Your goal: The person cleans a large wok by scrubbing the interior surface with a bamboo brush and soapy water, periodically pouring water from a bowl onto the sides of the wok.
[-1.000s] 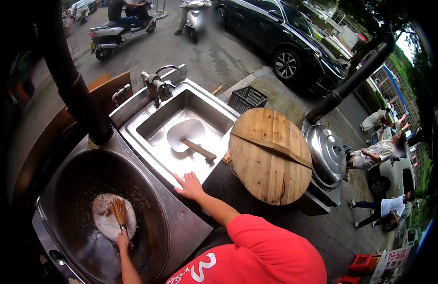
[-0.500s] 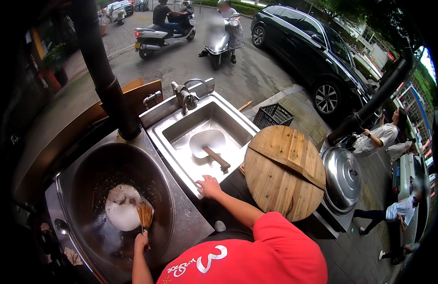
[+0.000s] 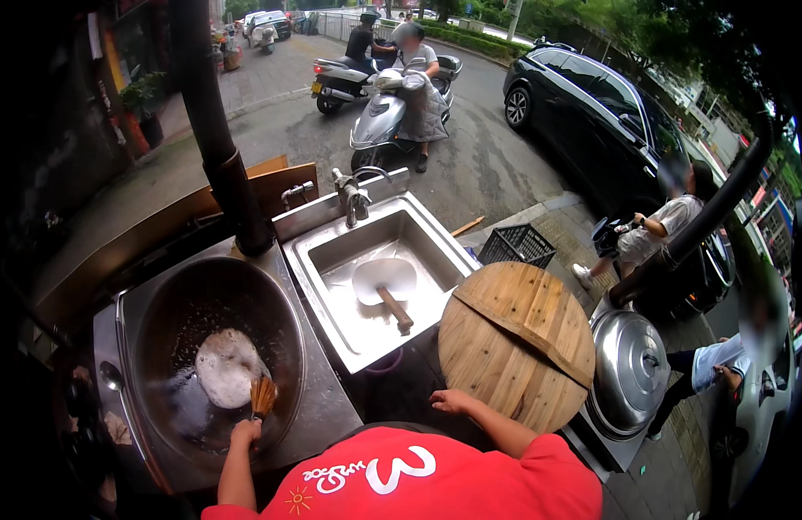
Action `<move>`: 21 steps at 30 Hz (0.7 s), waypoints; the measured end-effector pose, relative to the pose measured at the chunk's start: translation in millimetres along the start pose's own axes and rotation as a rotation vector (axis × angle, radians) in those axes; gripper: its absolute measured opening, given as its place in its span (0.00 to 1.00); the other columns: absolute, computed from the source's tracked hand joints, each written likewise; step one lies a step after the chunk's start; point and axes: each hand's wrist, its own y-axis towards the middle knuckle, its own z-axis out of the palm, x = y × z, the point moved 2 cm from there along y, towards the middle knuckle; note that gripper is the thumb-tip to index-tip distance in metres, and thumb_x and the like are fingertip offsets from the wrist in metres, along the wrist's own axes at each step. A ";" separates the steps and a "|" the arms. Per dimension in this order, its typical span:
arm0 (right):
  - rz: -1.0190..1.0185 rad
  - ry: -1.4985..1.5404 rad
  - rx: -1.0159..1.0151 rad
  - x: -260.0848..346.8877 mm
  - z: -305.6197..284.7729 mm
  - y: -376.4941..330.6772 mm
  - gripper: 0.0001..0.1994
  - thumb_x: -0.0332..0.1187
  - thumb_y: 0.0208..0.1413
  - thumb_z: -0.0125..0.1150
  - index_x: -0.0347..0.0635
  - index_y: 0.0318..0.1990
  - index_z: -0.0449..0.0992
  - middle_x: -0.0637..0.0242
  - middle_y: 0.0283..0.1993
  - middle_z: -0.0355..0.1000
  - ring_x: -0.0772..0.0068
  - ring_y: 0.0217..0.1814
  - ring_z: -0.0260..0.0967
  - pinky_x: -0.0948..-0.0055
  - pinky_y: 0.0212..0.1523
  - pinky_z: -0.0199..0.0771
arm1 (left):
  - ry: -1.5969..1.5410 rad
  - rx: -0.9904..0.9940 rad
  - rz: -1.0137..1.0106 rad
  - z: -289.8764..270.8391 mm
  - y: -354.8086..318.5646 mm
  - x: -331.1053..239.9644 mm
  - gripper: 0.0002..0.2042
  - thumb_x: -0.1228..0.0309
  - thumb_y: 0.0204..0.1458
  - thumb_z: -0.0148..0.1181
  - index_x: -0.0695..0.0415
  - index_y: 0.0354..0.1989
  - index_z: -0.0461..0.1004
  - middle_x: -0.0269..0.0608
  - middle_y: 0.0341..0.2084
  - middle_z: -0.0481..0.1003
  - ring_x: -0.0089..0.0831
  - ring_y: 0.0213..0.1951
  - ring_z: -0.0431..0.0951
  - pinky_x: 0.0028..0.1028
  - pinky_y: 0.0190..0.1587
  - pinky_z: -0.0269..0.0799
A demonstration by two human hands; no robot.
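My left hand (image 3: pixel 244 432) is closed round the handle of a straw-coloured wok brush (image 3: pixel 263 396). The brush's bristles touch the right edge of whitish foamy liquid (image 3: pixel 226 366) pooled in the bottom of a large dark wok (image 3: pixel 171 321). My right hand (image 3: pixel 453 401) hangs just left of the round wooden lid (image 3: pixel 527 338), fingers loosely apart and nothing visible in them. Beyond it, a wide ladle (image 3: pixel 385 282) with a wooden handle lies in the steel sink (image 3: pixel 327 342).
A tap (image 3: pixel 353 201) rises at the sink's back edge. Right of the wooden lid stands a pot with a domed metal lid (image 3: pixel 631 368). A dark pipe (image 3: pixel 215 139) stands behind the wok. Farther out are a black crate (image 3: pixel 515 246), scooters, a black car (image 3: pixel 592 108) and people.
My right hand has left the sink's front edge and moved right, toward the wooden lid. The brush stays in my left hand in the wok. Scooters and passers-by have moved; the view has shifted.
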 end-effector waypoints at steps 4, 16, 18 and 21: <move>0.027 0.051 -0.049 -28.0 -6.2 -15.1 0.19 0.44 0.54 0.54 0.45 0.50 0.71 0.57 0.43 0.75 0.55 0.47 0.72 0.64 0.48 0.70 | 0.092 -0.039 -0.008 4.3 12.4 10.6 0.26 0.50 0.55 0.47 0.64 0.39 0.77 0.48 0.26 0.79 0.39 0.25 0.81 0.35 0.34 0.75; 0.239 0.559 -0.477 -91.8 70.0 -74.5 0.15 0.35 0.51 0.59 0.42 0.47 0.74 0.56 0.42 0.76 0.64 0.47 0.73 0.69 0.46 0.71 | 0.098 0.219 0.079 17.5 34.3 19.9 0.14 0.63 0.38 0.66 0.63 0.26 0.77 0.44 0.20 0.78 0.32 0.20 0.79 0.30 0.24 0.75; 0.421 0.342 -0.436 -86.5 68.1 -81.0 0.15 0.36 0.52 0.58 0.42 0.46 0.75 0.56 0.43 0.75 0.63 0.48 0.72 0.68 0.47 0.70 | 0.074 0.210 0.076 17.7 24.3 23.4 0.13 0.67 0.34 0.68 0.63 0.27 0.78 0.44 0.21 0.78 0.31 0.20 0.79 0.29 0.25 0.76; 0.435 0.259 -0.420 -70.9 59.3 -82.8 0.14 0.37 0.52 0.58 0.42 0.44 0.76 0.57 0.43 0.75 0.62 0.48 0.72 0.67 0.47 0.70 | 0.115 0.170 0.134 22.0 28.2 39.5 0.15 0.68 0.33 0.67 0.65 0.29 0.78 0.44 0.22 0.79 0.31 0.22 0.80 0.29 0.26 0.77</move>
